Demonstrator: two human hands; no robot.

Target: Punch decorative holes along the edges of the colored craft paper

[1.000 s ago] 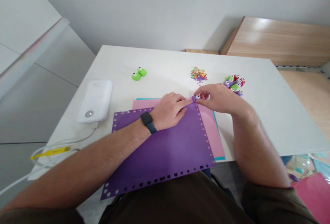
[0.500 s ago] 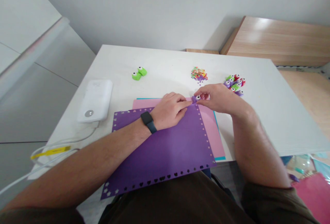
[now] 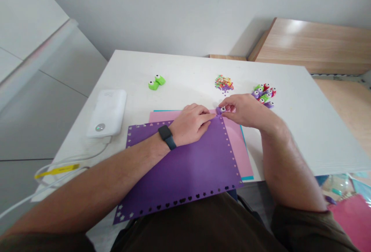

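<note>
Purple sheet (image 3: 188,171) lies askew over a pink sheet (image 3: 241,149) on the white tabletop (image 3: 298,136), its near edge hanging past the tabletop's front edge toward the lap. Watching from a distance, I have the right hand (image 3: 245,111) clamped on a small purple punch (image 3: 219,110) at the sheet's far right corner, thumb on the near side, fingers on the far side. The left hand (image 3: 193,125) grasps nothing: it rests on the sheet with its fingers extended, the index fingertip at or just beside the punch. I judge the step in hand to be setting or squeezing the punch at that corner, since cut-outs (image 3: 189,198) already run along the edges I can see. (Purple on purple is no help to me: I cannot tell whether the paper sits in the slot or the punch is pressed down.) As I read it, the next move calls for a steady left hand so the corner cannot skid, an even pinch on the right, then a loosened grip that frees the punch without tearing the margin. Farther back lie two green punches (image 3: 157,82) and a heap of paper bits (image 3: 224,83); a cluster of punches (image 3: 264,94) sits near the right hand.
</note>
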